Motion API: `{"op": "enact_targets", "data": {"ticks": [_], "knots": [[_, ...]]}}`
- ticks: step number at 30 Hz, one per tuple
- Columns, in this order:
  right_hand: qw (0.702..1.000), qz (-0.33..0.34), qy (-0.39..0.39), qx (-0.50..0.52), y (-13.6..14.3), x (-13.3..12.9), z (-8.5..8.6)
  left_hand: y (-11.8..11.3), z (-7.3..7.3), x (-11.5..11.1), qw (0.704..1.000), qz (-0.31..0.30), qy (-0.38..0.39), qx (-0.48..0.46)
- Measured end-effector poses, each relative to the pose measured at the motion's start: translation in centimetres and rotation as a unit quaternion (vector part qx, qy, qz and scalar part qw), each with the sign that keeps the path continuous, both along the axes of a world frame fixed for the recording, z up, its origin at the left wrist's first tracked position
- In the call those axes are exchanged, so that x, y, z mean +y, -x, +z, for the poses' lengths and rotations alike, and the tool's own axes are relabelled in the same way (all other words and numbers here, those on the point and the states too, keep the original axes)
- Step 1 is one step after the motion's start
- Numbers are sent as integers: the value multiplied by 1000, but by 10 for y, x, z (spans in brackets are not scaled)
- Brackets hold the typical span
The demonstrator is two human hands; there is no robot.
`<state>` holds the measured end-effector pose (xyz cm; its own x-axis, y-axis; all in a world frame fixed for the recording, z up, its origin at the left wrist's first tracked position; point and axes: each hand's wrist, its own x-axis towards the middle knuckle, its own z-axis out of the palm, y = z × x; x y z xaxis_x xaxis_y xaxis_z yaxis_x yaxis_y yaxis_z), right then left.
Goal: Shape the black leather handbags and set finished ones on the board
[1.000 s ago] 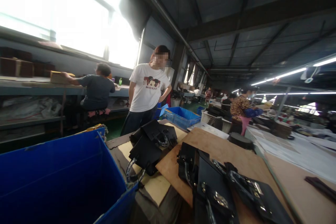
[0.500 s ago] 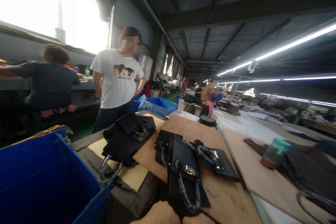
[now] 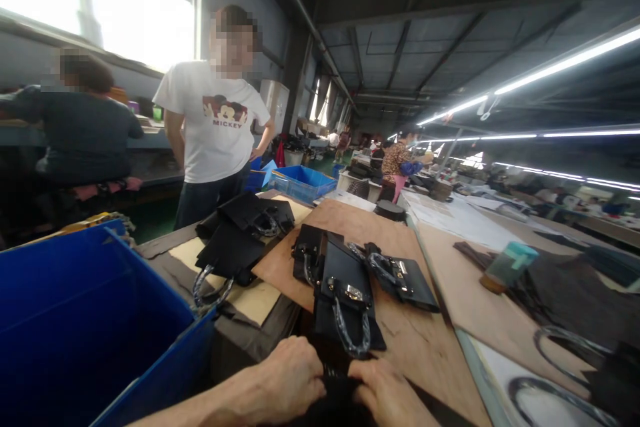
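Note:
My left hand (image 3: 287,380) and my right hand (image 3: 383,390) meet at the bottom edge, both closed on a dark black piece (image 3: 336,399) that is mostly hidden between them. Just beyond my fingers lies a black handbag (image 3: 345,293) with a clear braided handle and metal clasp, flat on a brown board (image 3: 400,333). A second black bag (image 3: 400,277) lies to its right. More black bags (image 3: 240,240) are piled further left.
A big blue crate (image 3: 75,320) stands at the left. A person in a white printed T-shirt (image 3: 215,127) stands past the table; another sits at a bench (image 3: 80,133). A teal-capped bottle (image 3: 507,265) and clear handles (image 3: 560,373) lie right.
The view has swung right and down. My two hands have come into view at the bottom and now grip the dark piece; the teal bottle and clear handles have appeared at the right.

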<state>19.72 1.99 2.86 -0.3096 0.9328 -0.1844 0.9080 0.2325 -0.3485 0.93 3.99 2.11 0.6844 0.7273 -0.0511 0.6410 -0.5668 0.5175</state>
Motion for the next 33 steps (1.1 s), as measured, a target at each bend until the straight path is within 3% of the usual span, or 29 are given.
{"op": "enact_targets", "data": {"ticks": [4,8,13,17,20,23,27,32,33], "knots": [[1000,-3,-7,-9,-1,4,-7,4,-3,-1,997,-13,-60,43],[1000,-2,-18,-6,9,6,-5,11,2,-1,996,-25,-58,57],[1000,0,-22,-7,21,3,15,20,5,1,998,37,9,42],[997,-48,-1,-67,27,-3,24,20,4,0,997,77,22,16],[998,-40,-40,-23,32,-6,16,19,4,-4,994,109,17,26],[997,15,-71,1,35,-6,5,19,2,-5,993,83,23,76],[986,96,-128,-45,35,-5,-4,16,-2,-4,995,64,-14,78],[995,32,-64,-63,37,-4,-7,15,3,-5,993,53,31,99],[995,13,-81,-48,39,-2,-6,18,5,-5,995,43,30,79]]}}
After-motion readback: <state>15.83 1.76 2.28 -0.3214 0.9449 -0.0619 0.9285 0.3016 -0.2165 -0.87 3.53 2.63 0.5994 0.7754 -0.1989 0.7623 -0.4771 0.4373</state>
